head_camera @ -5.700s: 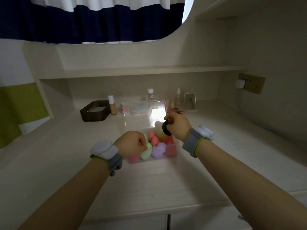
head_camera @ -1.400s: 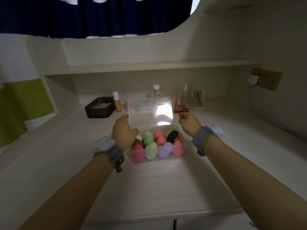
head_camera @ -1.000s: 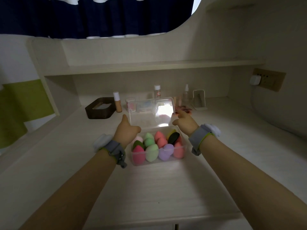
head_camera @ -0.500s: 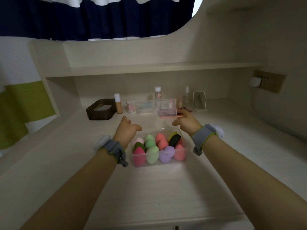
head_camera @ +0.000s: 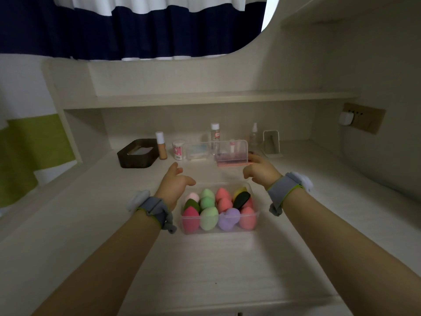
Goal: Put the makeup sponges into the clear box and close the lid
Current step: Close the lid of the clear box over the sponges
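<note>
The clear box sits on the desk in front of me, filled with several makeup sponges in pink, green, purple, coral, yellow and black. Its clear lid stands raised at the back of the box. My left hand hovers at the box's back left corner with its fingers spread and its thumb near the lid's lower left corner. My right hand is at the back right, with fingertips on the lid's right edge and the thumb in front of it.
Along the back wall stand a dark tray, a foundation bottle, a cotton-swab tub, two clear bottles, a pink palette and a small stand. A shelf runs above them. A wall socket with a plug is at the right.
The black sponge that my right hand held has gone into the box. Both hands moved to the lid's sides; its bright reflection has gone. My left hand's fingers have come apart.
</note>
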`<action>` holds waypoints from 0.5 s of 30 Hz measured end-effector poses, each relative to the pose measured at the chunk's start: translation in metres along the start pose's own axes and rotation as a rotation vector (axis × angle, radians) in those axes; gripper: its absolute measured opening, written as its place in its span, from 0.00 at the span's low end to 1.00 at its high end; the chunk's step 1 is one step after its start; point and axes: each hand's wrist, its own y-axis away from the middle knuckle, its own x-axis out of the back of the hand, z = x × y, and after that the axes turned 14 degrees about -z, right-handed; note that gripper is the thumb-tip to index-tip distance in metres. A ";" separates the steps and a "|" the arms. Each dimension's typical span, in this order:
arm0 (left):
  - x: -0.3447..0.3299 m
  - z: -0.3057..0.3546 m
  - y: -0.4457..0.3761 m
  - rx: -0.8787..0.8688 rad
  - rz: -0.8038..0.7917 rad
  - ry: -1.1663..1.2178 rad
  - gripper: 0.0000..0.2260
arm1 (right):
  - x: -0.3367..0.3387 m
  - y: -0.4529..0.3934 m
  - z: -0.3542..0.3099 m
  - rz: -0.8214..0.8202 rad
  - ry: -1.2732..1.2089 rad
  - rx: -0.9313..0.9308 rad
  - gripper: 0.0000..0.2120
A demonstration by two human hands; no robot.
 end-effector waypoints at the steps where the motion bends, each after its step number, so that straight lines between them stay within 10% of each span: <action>1: 0.000 0.000 0.001 -0.001 -0.003 0.002 0.34 | 0.001 0.001 0.000 0.003 -0.019 -0.004 0.25; 15: 0.004 0.002 0.020 -0.027 0.005 0.125 0.16 | 0.011 0.017 0.007 0.011 -0.496 -0.085 0.13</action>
